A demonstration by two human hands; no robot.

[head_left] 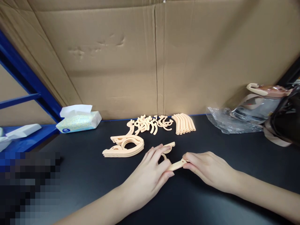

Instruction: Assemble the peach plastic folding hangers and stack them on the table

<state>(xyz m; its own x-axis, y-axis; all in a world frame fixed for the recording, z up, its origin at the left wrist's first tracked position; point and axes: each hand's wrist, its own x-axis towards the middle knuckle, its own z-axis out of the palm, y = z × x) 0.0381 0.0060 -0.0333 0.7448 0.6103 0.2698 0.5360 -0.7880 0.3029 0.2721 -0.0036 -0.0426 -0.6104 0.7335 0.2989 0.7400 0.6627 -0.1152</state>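
My left hand (153, 168) is wrapped around a beige plastic folding hanger (177, 165), its thumb and fingers closed on the arms. One arm sticks out past the fingertips at the far side, and a curved part shows between the fingers. At the near arm's right end, my right hand (206, 168) pinches a small beige hanger piece (187, 161), mostly hidden by thumb and forefinger. Left of the hands lies a stack of folded hangers (126, 152). Behind them are a loose pile of small curved hanger parts (145, 123) and a neat row of hanger arms (184, 124).
A tissue pack (79, 122) stands at the back left by a blue metal frame (30, 72). Clear plastic film (225, 120) and a transparent bottle (260, 106) lie at the back right, beside a dark bag (286, 115). Cardboard (117, 62) walls off the black table's (89, 184) rear.
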